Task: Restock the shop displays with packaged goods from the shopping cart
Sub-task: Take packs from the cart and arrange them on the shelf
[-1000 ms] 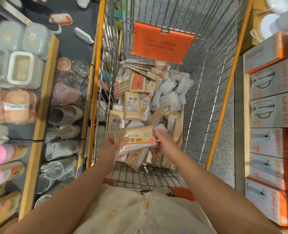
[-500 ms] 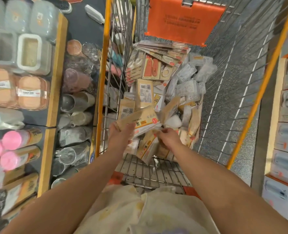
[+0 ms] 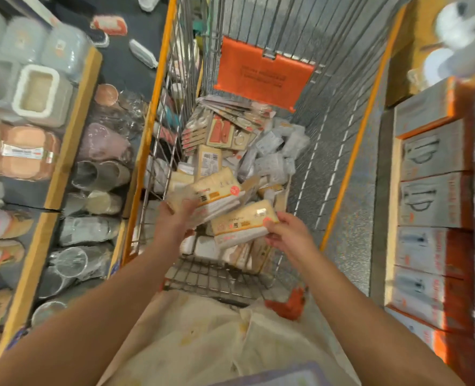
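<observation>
Fingers of the left hand point(image 3: 175, 221) curl round the near end of a cream packet stack point(image 3: 216, 195); fingers of the right hand point(image 3: 289, 235) pinch the right end of a second cream packet point(image 3: 241, 222). Both packets are lifted just above the heap of packaged goods point(image 3: 247, 151) in the shopping cart point(image 3: 158, 87).

Step in hand, as judged: gathering matching packets from the cart, before any carry to a display. Next move probably calls for joining the two into one grip, or lifting both clear of the wire sides, then finding the shelf that stocks them. That shelf is not identifiable in view. Frame is motion-blurred; print on the packets unreadable.

Surface: wire cart floor, heap piled from its middle to the far end, under an orange flap point(image 3: 264, 76). Near end of the floor bare wire.

Room: narrow aisle, speckled grey floor point(image 3: 353, 218). Left shelf point(image 3: 71, 129) with lidded containers, wrapped cups, pink-capped bottles. Right shelf holds grey-and-orange boxes point(image 3: 437, 151).
</observation>
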The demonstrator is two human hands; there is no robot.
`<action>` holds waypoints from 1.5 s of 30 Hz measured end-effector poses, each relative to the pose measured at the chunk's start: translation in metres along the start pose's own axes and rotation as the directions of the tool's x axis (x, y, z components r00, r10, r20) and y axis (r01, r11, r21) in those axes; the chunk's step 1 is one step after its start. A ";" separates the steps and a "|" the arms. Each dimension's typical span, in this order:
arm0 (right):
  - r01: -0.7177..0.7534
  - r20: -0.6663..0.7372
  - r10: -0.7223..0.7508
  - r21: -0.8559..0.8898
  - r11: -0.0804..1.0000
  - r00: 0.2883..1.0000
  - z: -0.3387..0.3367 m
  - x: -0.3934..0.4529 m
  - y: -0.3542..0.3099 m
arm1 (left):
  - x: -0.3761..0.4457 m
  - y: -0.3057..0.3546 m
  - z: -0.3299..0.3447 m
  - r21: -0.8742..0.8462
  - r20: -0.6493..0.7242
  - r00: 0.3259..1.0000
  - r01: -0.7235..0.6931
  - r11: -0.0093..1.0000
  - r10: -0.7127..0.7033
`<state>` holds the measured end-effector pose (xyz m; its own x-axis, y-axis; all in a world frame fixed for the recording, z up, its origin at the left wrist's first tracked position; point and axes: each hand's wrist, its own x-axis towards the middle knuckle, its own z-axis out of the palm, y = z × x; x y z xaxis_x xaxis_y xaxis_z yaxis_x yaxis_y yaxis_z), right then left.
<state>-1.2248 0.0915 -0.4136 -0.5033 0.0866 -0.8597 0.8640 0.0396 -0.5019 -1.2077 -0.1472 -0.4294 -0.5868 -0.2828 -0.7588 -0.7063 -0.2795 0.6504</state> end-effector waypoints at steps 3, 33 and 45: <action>-0.013 0.135 0.007 0.049 0.999 0.991 -0.031 -0.030 -0.018 | -0.031 0.014 0.010 -0.113 0.081 0.987 -0.129 0.985 0.138; 0.592 0.966 0.005 -0.163 0.789 0.260 0.128 -0.368 0.182 | -0.553 -0.288 -0.250 -0.306 -0.931 0.365 -0.775 0.553 -0.004; 0.775 0.996 0.051 -0.089 0.626 0.073 0.279 -0.525 0.369 | -0.701 -0.426 -0.380 -0.259 -0.965 0.237 -0.837 0.482 -0.108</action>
<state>-0.6446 -0.2173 -0.1743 -0.0019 -0.9831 -0.1829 0.1520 0.1805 -0.9718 -0.3448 -0.1789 -0.1614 0.3194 -0.9228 -0.2155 0.2534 -0.1360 0.9578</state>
